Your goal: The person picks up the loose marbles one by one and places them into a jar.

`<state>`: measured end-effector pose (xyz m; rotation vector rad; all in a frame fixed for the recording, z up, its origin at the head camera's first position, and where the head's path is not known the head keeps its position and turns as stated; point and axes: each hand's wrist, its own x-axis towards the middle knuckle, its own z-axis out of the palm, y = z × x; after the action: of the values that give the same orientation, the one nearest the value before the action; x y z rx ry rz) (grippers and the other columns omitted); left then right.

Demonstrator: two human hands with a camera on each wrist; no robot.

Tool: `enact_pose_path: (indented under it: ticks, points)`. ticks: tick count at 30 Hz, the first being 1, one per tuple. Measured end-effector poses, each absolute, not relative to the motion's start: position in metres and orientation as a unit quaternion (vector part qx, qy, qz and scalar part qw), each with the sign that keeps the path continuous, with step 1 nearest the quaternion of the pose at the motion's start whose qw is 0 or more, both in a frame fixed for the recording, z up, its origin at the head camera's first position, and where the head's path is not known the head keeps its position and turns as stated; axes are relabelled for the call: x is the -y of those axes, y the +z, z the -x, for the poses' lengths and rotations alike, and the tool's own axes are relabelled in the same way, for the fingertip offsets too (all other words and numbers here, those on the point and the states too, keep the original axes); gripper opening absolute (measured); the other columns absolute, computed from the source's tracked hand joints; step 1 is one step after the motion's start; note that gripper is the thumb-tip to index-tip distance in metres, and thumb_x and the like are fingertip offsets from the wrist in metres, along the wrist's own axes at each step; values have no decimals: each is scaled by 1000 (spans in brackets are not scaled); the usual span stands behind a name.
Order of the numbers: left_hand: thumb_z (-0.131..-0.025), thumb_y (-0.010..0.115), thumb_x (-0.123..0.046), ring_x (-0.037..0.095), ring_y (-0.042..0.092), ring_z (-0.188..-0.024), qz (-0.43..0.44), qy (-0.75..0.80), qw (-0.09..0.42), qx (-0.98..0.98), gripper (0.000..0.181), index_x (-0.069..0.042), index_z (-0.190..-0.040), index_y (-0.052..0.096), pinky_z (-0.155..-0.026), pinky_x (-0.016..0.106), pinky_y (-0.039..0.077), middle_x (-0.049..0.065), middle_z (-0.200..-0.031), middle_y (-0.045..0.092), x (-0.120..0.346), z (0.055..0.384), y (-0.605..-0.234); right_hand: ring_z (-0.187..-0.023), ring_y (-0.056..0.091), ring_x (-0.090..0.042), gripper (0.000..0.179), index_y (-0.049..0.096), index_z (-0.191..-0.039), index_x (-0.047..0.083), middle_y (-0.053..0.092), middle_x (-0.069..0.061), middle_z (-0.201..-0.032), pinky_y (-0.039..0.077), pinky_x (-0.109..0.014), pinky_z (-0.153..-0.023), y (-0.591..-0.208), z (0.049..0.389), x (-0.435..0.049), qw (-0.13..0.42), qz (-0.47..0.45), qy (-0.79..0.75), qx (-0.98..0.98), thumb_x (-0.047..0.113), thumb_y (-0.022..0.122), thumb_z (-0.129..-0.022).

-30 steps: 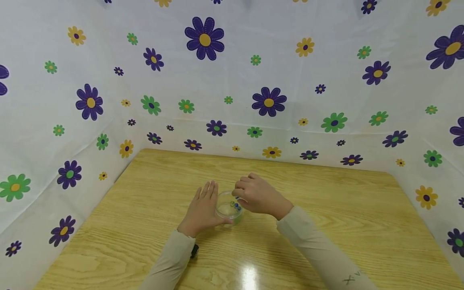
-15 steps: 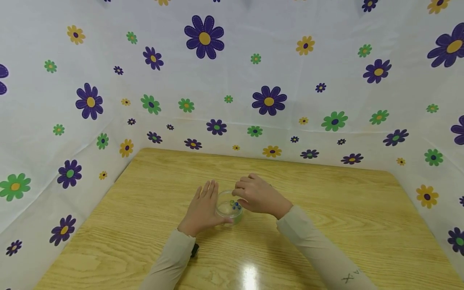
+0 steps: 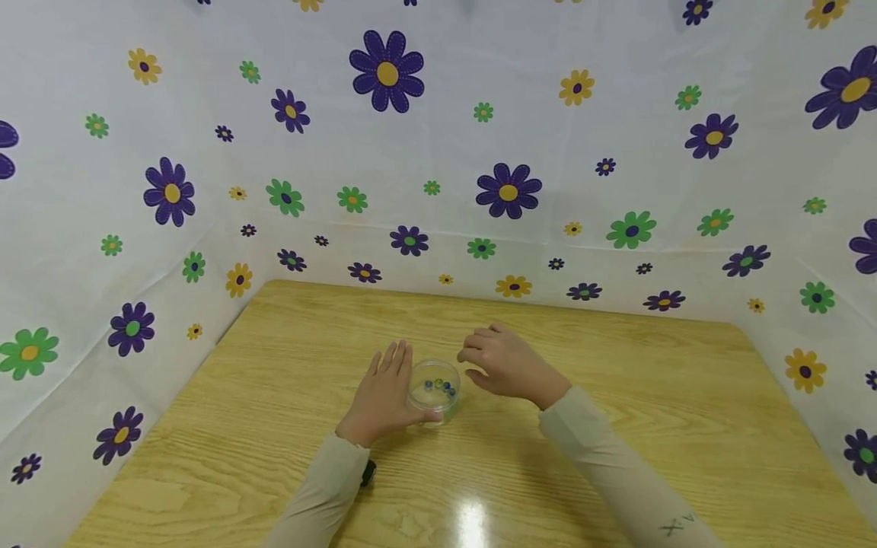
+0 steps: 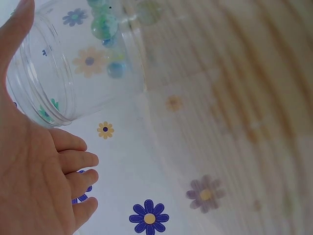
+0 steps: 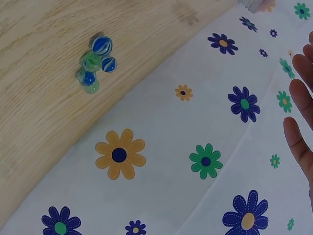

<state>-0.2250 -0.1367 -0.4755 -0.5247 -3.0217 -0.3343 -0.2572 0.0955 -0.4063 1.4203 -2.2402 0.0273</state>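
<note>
A clear round jar stands mid-table with several blue and green-yellow glass marbles at its bottom. My left hand rests along the jar's left side, fingers straight and thumb stretched across the front. In the left wrist view, the jar's wall shows the marbles through it. Just right of the rim, my right hand hovers with loosely bent fingers and no visible object in them. The right wrist view shows a cluster of swirled marbles on the wood, hidden behind the right hand in the head view.
A light wooden table carries everything. White cloth printed with flowers encloses its back and both sides. A small dark object sits at the left wrist, by the sleeve.
My right hand has moved from the jar's right rim to the right, away from it. A marble that showed near its fingertips has dropped into the jar. The left hand has stayed in place.
</note>
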Motion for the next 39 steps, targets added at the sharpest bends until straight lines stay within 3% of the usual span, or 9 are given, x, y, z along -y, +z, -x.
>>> enact_pose_path:
  ticks: [12,21,39]
  points:
    - [-67,61,-76,35,14,-146,165,-102,30,980,123,4,-148,15,-119,49,15,21,-156,17,137,227,-479,-81,62,-15,17,69,-88,14,68,1,-87,49,-34,-74,-406,269,-120,268,-483,20,833,19,78,-75]
    - [-68,60,-76,35,14,-146,168,-98,31,981,122,5,-148,15,-118,50,15,21,-156,16,137,227,-479,-87,63,-19,17,70,-91,11,68,-2,-90,52,-39,-83,-409,279,-140,230,-452,38,861,18,76,-77]
    - [-68,61,-75,35,14,-146,167,-104,28,980,122,4,-148,15,-119,49,14,21,-156,16,137,226,-477,-78,62,-18,14,70,-89,10,68,-2,-86,50,-39,-74,-427,290,-158,196,-427,14,883,16,75,-77]
